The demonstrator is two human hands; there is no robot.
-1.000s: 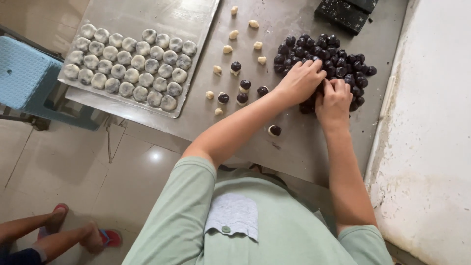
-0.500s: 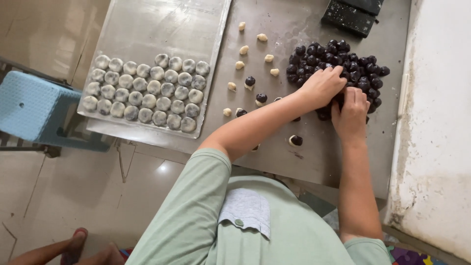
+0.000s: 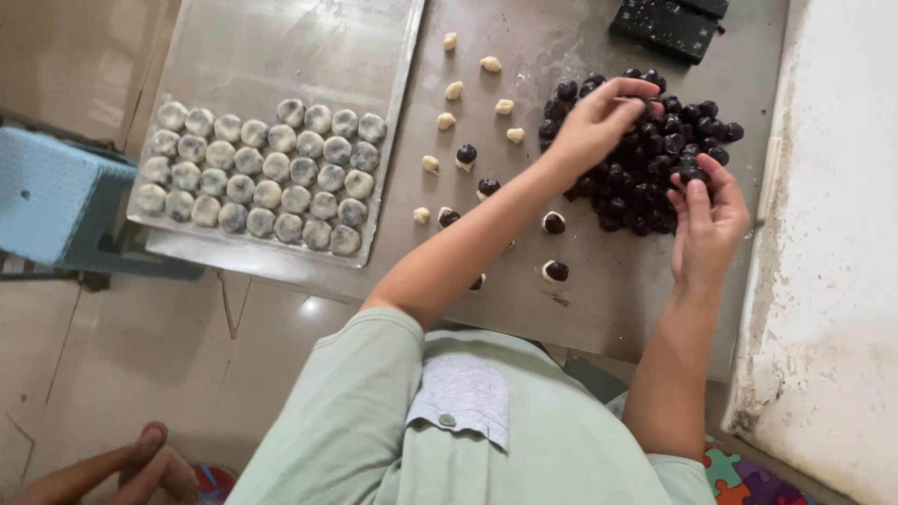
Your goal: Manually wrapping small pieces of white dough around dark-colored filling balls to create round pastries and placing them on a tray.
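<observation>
Here, both hands work at a heap of dark balls on a metal table.

Nearest, the right hand [image 3: 708, 224] pinches one dark ball at the heap [image 3: 645, 150]'s edge; the left hand [image 3: 599, 117] reaches over the heap, fingers curled, though whether it grips one I cannot tell. Beyond lie dough pieces [image 3: 454, 91], and left, a tray [image 3: 281, 56] of pale rounds [image 3: 262, 178].

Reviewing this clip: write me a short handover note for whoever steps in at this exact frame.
Left hand reaches into the pile of dark balls; whether it grips one is unclear. Right hand pinches a dark ball at the pile's near edge.
Done: rows of wrapped balls fill the near part of the metal tray; a few dough pieces topped with dark filling lie on the table.
Left: plain dough pieces, most of the pile.
</observation>
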